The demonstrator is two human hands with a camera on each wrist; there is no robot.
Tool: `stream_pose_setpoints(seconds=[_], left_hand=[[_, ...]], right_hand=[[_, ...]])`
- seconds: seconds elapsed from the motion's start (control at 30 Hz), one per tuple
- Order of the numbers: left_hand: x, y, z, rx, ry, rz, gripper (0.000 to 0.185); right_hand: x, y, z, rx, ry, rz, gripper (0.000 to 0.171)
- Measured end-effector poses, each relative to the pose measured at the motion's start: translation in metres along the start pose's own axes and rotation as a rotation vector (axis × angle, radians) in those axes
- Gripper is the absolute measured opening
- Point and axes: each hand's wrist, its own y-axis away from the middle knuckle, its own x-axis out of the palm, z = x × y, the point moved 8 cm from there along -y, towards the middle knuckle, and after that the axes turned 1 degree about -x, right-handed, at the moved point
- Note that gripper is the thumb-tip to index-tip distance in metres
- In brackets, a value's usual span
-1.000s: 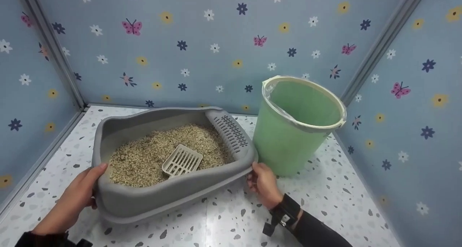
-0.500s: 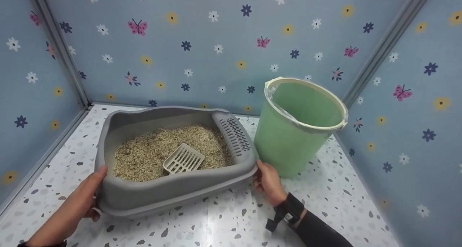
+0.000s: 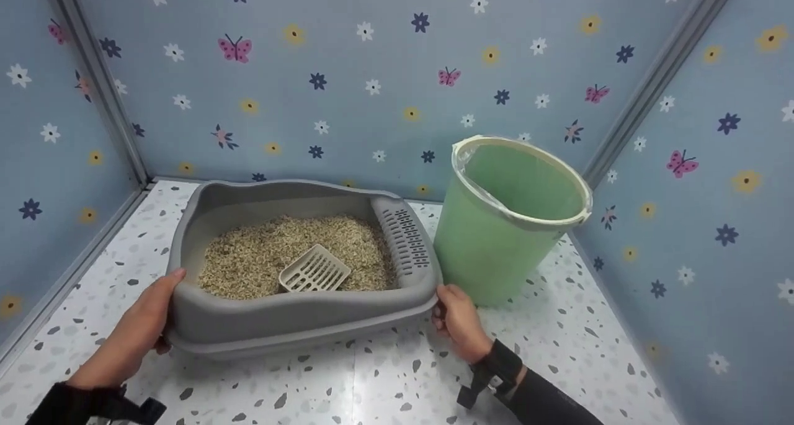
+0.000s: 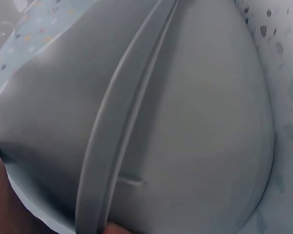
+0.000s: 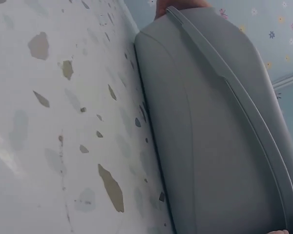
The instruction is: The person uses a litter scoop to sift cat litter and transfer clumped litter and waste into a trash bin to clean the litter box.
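Note:
A grey litter box (image 3: 291, 322) stands on the speckled surface, its perforated end on the right. Inside lies a bed of tan granular litter (image 3: 242, 263), with a beige slotted scoop (image 3: 315, 270) tilted on top; the near wall hides the scoop's handle. My left hand (image 3: 139, 319) grips the box at its left end, thumb against the outer wall near the rim and fingers partly hidden under the ledge (image 4: 119, 107). At the near right corner, my right hand (image 3: 460, 319) pinches the ledge with its fingers curled below. Both wrist views show the outer walls and ledge close up.
A green bin (image 3: 496, 245) with a cream rim and some clear plastic at its edge stands right beside the box's right end. Blue panels (image 3: 372, 59) with flowers and butterflies close off the back and both sides. White speckled surface (image 3: 347, 388) lies in front.
The litter box's left end has swung away from me, so the box now sits straighter. My left hand moved with it. The right hand stays at the right corner; the bin stands where it was.

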Motion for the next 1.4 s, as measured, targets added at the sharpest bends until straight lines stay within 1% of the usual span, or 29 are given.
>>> stream_pose_setpoints(seconds=[0.1,0.2,0.3,0.4,0.5,0.6,0.73,0.83,0.93,1.03,1.1,1.13,1.23,1.33,1.4], left_hand=[[-0.001,0.002,-0.001,0.021,-0.006,-0.023,0.091],[0.004,0.012,-0.002,0.026,-0.022,-0.02,0.096],[0.011,0.021,-0.005,0.036,-0.04,-0.021,0.098],[0.013,0.023,-0.006,0.044,-0.053,-0.036,0.099],[0.008,0.017,-0.007,0.056,-0.065,-0.053,0.1],[0.0,0.008,-0.006,0.062,-0.07,-0.068,0.096],[-0.01,-0.007,-0.006,0.073,-0.051,-0.073,0.095],[-0.011,-0.011,-0.006,0.06,-0.041,-0.062,0.099],[-0.007,-0.009,-0.005,0.031,-0.041,-0.049,0.101],[-0.005,-0.006,-0.004,0.005,-0.043,-0.065,0.095],[-0.007,-0.007,-0.005,0.007,-0.048,-0.084,0.09],[-0.008,-0.009,-0.004,0.009,-0.05,-0.093,0.087],[-0.014,-0.017,-0.005,0.048,-0.058,-0.115,0.084],[-0.021,-0.027,-0.005,0.083,-0.044,-0.144,0.09],[-0.024,-0.032,-0.005,0.085,-0.034,-0.168,0.095]], right_hand=[[-0.004,-0.005,0.002,-0.022,0.04,-0.014,0.031],[-0.009,-0.017,0.004,-0.044,0.064,-0.051,0.035],[-0.01,-0.029,0.006,-0.065,0.085,-0.077,0.035],[-0.009,-0.034,0.008,-0.08,0.085,-0.065,0.033],[-0.005,-0.029,0.01,-0.08,0.061,-0.028,0.034],[0.0,-0.019,0.007,-0.062,0.042,0.028,0.035],[0.003,-0.008,0.004,-0.044,0.056,0.064,0.036],[0.002,-0.01,0.005,-0.044,0.072,0.057,0.037],[-0.001,-0.021,0.007,-0.039,0.081,0.022,0.039],[-0.002,-0.034,0.009,-0.037,0.08,-0.004,0.043],[-0.001,-0.037,0.01,-0.049,0.094,-0.012,0.045],[0.0,-0.037,0.009,-0.053,0.087,-0.007,0.045],[0.004,-0.03,0.007,-0.077,0.077,0.007,0.047],[0.009,-0.018,0.003,-0.082,0.047,0.033,0.046],[0.011,-0.01,0.0,-0.078,0.048,0.046,0.045]])
